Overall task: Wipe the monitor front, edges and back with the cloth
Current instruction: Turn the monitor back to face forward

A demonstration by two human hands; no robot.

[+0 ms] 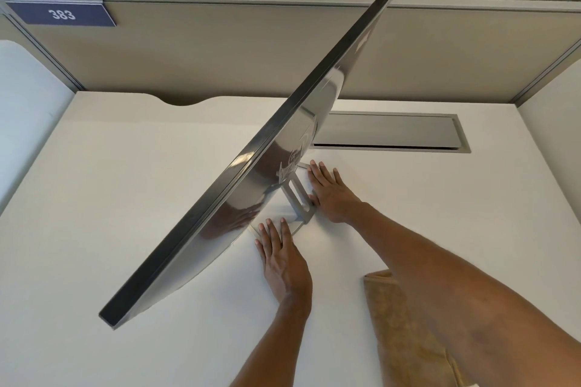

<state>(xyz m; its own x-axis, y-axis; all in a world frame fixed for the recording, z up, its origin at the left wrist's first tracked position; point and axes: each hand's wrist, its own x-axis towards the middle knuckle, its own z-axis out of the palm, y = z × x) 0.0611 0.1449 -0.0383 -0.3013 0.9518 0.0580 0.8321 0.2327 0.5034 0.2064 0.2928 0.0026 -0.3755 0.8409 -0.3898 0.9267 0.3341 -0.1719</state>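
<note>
glossy silver monitor (283, 148) back, matt tan cloth (396, 324)

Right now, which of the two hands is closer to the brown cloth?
The right hand, flat beside the monitor stand; its forearm passes over the cloth. The left hand lies flat on the desk, clear of the cloth.

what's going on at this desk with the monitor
A person has both hands flat on the desk at the foot of a monitor, which is angled so its shiny silver back faces the camera. The left hand and right hand rest at the base of the stand, one on either side, as if turning or steadying it. Neither hand holds the cloth, a tan one that lies on the desk partly under the right forearm, so no wiping is happening right now.
</note>
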